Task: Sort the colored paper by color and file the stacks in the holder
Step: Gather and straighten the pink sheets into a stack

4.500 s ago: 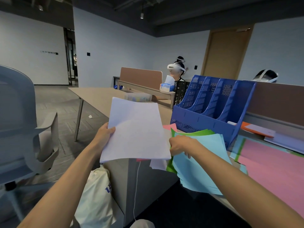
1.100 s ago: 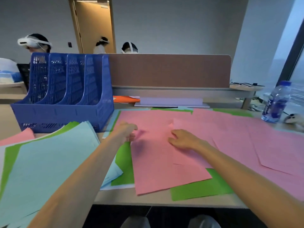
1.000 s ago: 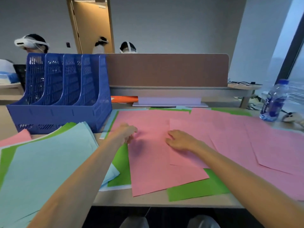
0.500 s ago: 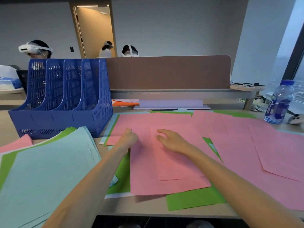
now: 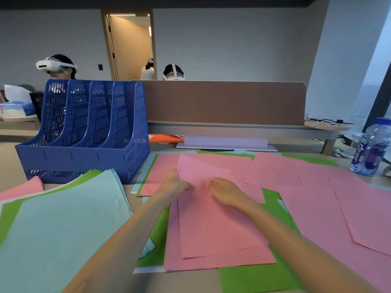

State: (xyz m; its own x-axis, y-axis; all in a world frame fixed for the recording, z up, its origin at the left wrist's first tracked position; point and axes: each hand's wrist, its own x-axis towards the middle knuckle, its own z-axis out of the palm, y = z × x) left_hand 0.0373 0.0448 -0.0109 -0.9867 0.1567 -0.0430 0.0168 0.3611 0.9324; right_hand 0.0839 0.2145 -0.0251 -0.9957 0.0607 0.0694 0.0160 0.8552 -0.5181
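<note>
Head view: pink sheets [image 5: 211, 229] are being held piled on the desk [image 5: 186, 281].
Left hand [image 5: 173, 187]: the top sheet [image 5: 203, 178] is being pinched at its left edge by curled fingers.
Right hand [image 5: 227, 192]: that sheet is being pressed by relaxed fingers.
Around: the blue holder [image 5: 84, 132] is being hidden at its base by a light-blue stack [image 5: 63, 218]; green sheets [image 5: 254, 278] are being covered by pink.

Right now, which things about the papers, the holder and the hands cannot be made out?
All in the head view.
Left hand: blurred fingertips; pinching the pink sheets or only touching them, cannot tell.
Pink sheets: their count, since they overlap.
Blue holder: slot bottoms, hidden by its front wall.
Light blue stack: cut off by the left and bottom edges.
Water bottle: label too small to read.
</note>
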